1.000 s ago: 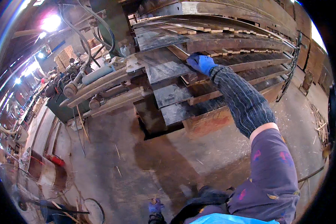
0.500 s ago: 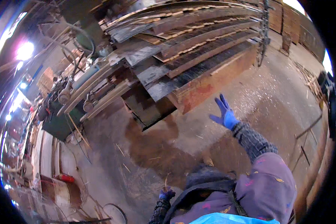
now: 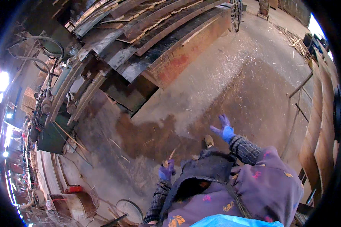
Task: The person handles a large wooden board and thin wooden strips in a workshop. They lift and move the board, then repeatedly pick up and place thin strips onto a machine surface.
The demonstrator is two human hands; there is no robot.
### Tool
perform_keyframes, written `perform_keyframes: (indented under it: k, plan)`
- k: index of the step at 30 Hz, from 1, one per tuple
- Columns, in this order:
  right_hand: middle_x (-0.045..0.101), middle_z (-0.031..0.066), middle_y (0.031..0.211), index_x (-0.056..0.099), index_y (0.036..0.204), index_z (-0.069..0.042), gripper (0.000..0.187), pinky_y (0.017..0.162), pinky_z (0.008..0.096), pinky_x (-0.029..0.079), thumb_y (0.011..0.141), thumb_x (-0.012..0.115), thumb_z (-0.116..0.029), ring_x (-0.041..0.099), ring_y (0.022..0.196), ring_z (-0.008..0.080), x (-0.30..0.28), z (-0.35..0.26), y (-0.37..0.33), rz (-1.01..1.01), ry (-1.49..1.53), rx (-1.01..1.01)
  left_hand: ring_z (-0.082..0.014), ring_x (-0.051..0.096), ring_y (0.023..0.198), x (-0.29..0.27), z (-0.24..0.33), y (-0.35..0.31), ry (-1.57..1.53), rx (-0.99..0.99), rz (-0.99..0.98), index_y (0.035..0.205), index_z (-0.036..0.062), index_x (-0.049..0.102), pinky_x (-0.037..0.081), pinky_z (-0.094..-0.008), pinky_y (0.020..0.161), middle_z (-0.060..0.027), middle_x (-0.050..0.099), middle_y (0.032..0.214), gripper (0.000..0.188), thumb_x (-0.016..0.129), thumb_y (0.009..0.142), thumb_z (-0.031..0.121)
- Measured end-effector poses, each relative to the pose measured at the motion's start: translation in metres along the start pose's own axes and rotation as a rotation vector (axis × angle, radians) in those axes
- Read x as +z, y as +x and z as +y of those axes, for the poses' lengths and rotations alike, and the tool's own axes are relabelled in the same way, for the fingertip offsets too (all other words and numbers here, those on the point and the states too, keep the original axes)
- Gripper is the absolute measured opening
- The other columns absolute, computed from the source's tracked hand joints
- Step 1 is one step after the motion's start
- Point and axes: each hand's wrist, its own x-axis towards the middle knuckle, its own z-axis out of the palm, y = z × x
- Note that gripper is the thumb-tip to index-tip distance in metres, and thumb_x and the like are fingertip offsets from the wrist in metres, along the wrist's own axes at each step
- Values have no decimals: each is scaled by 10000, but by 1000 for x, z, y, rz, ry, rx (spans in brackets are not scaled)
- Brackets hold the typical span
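My right hand [image 3: 225, 131], in a blue glove, hangs in the air over the floor with its fingers spread and nothing in it. Lower and to the left, my left hand [image 3: 166, 171] wears a similar glove and is closed around a thin wooden strip [image 3: 172, 153] whose tip points up. Part of its grip is hidden by the steep angle. A shoe [image 3: 208, 140] shows on the floor between the hands.
A large press with stacked steel plates [image 3: 185, 56] stands ahead, sheets of wood between its layers. Left of it are machine rails [image 3: 88, 94]. Wood sheets [image 3: 313, 132] lean at right; scraps [image 3: 293, 41] lie far right. A red cylinder [image 3: 74, 188] lies lower left.
My view has turned to the right, so the press sits further left. The right hand has dropped from beside the press's edge. My left hand has come up, strip still in it.
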Motion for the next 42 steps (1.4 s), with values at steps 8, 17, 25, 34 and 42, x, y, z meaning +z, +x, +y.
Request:
perform_keyframes:
  k: [8,17,25,34,42]
  plan:
    - [317,199,1552,262,1500,27,930,1157,383,307,834,762,-387,370,1398,305,71,-26,24,-235,389,-43,-112,536,481,35,134,-60,-156,170,-255,1053,14,690,464,-284,482,-41,658,754,176,679,892,85]
    - [611,106,1050,513,1039,-140,313,786,369,520,929,643,-403,610,934,291,53,-51,83,-280,1495,533,-119,548,487,16,155,-117,-293,299,-414,1051,-41,673,502,-284,541,-90,661,747,184,604,900,39]
    - [664,143,892,530,832,-112,306,667,429,571,962,586,-384,644,724,297,25,-74,79,-170,1754,658,-146,591,518,9,140,-124,-240,273,-341,1150,-42,635,550,-328,612,-106,682,807,287,630,900,97]
    - [522,0,629,509,793,-155,265,497,336,432,976,547,-343,498,502,170,32,-69,62,-143,1685,635,-180,628,571,-9,115,-125,-275,221,-259,1282,-61,544,566,-392,729,-86,670,761,557,702,853,258]
    - [451,-70,546,514,812,-175,178,459,308,409,974,523,-249,434,431,113,15,-78,56,-114,1524,618,-207,665,683,-19,89,-115,-208,172,-348,1335,-47,507,557,-371,766,-102,678,790,683,761,807,304]
